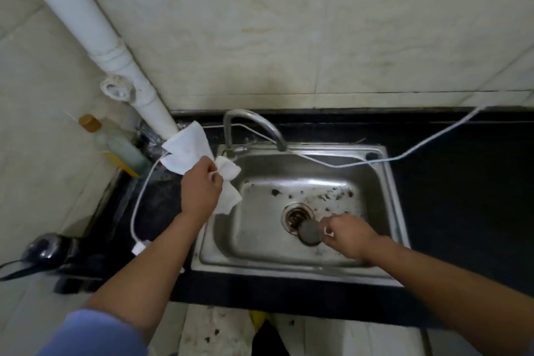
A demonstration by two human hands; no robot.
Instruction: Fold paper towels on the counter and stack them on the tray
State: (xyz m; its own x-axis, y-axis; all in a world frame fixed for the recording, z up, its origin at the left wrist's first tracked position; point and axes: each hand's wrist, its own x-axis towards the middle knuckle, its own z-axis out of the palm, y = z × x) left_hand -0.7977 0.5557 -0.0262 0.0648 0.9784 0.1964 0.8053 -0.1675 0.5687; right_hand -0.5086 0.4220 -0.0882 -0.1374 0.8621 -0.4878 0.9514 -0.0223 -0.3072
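Paper towel [187, 150]: white, crumpled and half unfolded, held in the air over the sink's back-left corner. One flap fans up towards the wall, another hangs down over the sink's left rim.

Left hand [199, 189]: fingers curled tight, pinching the paper towel at its gathered middle.

Right hand [348, 235]: low in the basin, fingers curled onto the edge of a grey round piece [310, 233] just beside the drain [294, 214]. A small white scrap shows at the fingertips.

Sink [384, 182]: steel, set into a black counter [462, 182], with dark specks scattered over the basin floor.

Faucet [254, 121]: curved, standing at the sink's back-left corner.

White cable [419, 146]: runs from the counter's back-right across the sink's back rim, then loops down the counter's left side to a white plug [140, 247] near the front edge.

Bottle [115, 144]: clear with a tan cap, leaning in the counter's back-left corner beside a white pipe [95, 26].

Sleeve [92, 335]: blue, on the left arm.
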